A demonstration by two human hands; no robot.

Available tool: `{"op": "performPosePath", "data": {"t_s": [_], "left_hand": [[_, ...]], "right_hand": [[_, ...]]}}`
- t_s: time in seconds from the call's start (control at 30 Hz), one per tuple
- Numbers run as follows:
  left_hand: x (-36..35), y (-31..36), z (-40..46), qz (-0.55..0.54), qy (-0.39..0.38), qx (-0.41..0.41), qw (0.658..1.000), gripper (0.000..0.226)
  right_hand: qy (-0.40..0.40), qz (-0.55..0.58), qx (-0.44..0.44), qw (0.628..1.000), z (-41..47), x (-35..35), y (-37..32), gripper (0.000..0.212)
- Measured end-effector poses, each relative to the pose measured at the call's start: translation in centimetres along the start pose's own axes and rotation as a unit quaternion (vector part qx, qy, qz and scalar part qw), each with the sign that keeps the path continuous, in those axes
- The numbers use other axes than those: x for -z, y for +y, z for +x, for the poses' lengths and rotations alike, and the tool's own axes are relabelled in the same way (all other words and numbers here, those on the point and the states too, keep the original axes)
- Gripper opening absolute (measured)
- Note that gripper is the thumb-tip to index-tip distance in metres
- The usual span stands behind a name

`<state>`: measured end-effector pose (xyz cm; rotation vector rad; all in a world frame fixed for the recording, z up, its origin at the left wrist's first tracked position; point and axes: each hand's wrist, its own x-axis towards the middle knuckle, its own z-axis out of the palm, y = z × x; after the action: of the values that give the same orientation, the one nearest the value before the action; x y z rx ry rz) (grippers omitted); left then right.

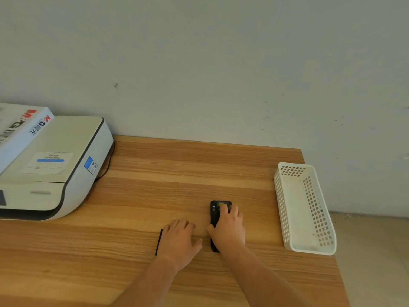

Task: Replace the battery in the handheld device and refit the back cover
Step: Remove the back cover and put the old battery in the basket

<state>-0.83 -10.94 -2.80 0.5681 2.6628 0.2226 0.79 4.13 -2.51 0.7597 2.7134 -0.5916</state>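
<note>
A black handheld device point(214, 214) lies lengthwise on the wooden table point(155, 185), its far end showing a small yellow-green patch. My right hand point(229, 227) rests on top of it, fingers curled over its far half and thumb against its left side. To the left, my left hand point(178, 239) lies palm down over a flat black piece point(159, 241); only that piece's left edge shows, so I cannot tell whether it is the cover or the battery.
A white printer point(55, 169) with a white box point(20, 129) on it fills the table's left side, its cable point(106, 167) trailing behind. A white perforated plastic basket point(285, 209) stands at the table's right edge. A pale wall rises behind.
</note>
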Motion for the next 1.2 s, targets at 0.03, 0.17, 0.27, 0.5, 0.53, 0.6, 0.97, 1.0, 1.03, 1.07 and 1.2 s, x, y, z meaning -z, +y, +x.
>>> {"op": "performPosePath", "data": {"t_s": [0.03, 0.17, 0.27, 0.5, 0.53, 0.6, 0.97, 1.0, 1.03, 1.07, 1.2], "left_hand": [[0.1, 0.0, 0.0, -0.001, 0.002, 0.001, 1.0, 0.05], [0.7, 0.5, 0.4, 0.001, -0.002, 0.004, 1.0, 0.047], [1.5, 1.3, 0.9, 0.0, -0.009, 0.0, 1.0, 0.045], [2.4, 3.4, 1.8, 0.008, -0.025, -0.001, 1.0, 0.043], [2.4, 3.6, 1.9, 0.007, -0.028, 0.0, 1.0, 0.044], [2.1, 3.9, 1.9, 0.006, -0.033, 0.004, 0.999, 0.044], [0.8, 3.7, 1.0, -0.003, -0.05, 0.016, 0.999, 0.042], [0.8, 3.7, 0.9, -0.004, -0.049, 0.016, 0.999, 0.042], [0.8, 3.6, 0.9, -0.004, -0.047, 0.015, 0.999, 0.043], [0.7, 3.6, 0.9, -0.004, -0.046, 0.015, 0.999, 0.043], [0.8, 3.6, 1.0, -0.006, -0.044, 0.016, 0.999, 0.043]], "right_hand": [[0.002, 0.009, 0.0, 1.0, 0.0, 0.3, 0.1, 0.059], [0.005, 0.043, 0.002, 0.999, 0.1, 2.3, 1.7, 0.061], [0.011, 0.06, -0.01, 0.998, 0.2, 4.0, 3.6, 0.059], [0.039, 0.049, -0.043, 0.997, 1.0, 6.9, 6.9, 0.053], [0.033, 0.045, -0.047, 0.997, 1.1, 6.8, 7.2, 0.054], [0.013, 0.025, -0.052, 0.998, 1.0, 6.3, 7.7, 0.053], [-0.035, -0.04, -0.059, 0.997, 1.0, 3.1, 9.8, 0.048], [-0.03, -0.039, -0.056, 0.997, 1.1, 3.0, 9.9, 0.045], [-0.027, -0.039, -0.051, 0.998, 1.1, 2.9, 10.0, 0.042], [-0.024, -0.04, -0.046, 0.998, 1.2, 2.8, 10.1, 0.041], [-0.011, -0.042, -0.034, 0.999, 1.2, 2.9, 10.0, 0.042]]}}
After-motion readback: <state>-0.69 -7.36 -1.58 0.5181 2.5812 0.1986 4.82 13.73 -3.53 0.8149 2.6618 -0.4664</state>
